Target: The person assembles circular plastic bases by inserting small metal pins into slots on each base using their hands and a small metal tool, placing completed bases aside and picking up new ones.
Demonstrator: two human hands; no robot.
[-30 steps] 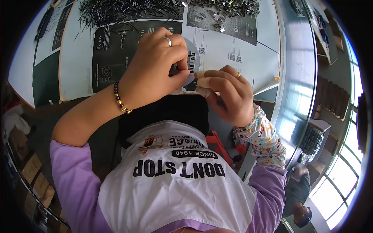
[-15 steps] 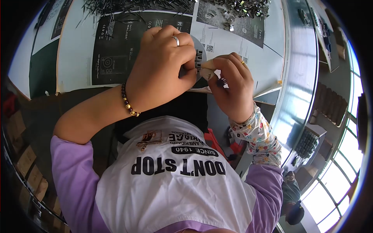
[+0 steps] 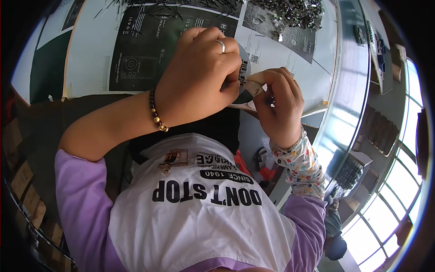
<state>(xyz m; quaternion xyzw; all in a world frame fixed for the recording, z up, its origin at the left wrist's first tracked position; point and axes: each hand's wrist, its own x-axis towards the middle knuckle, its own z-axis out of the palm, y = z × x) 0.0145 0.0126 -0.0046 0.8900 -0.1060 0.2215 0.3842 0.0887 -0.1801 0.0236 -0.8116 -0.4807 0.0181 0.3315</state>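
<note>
So, my left hand (image 3: 199, 75) is curled tight and my right hand (image 3: 283, 103) pinches, can't tell what, beside blocky dark pieces (image 3: 244, 68) on a round grey disc (image 3: 245, 54) near the table's (image 3: 86, 81) front edge.

A disc (image 3: 246, 52) lies on the table (image 3: 87, 59), small parts (image 3: 244, 66) on it. Beyond the disc, a chip pile (image 3: 297, 14) lies rightward, a strip pile (image 3: 208, 6) leftward.

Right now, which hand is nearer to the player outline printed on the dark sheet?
Left. The left hand is to the right of the player outline; the right hand is farther right, beyond the left one.
</note>
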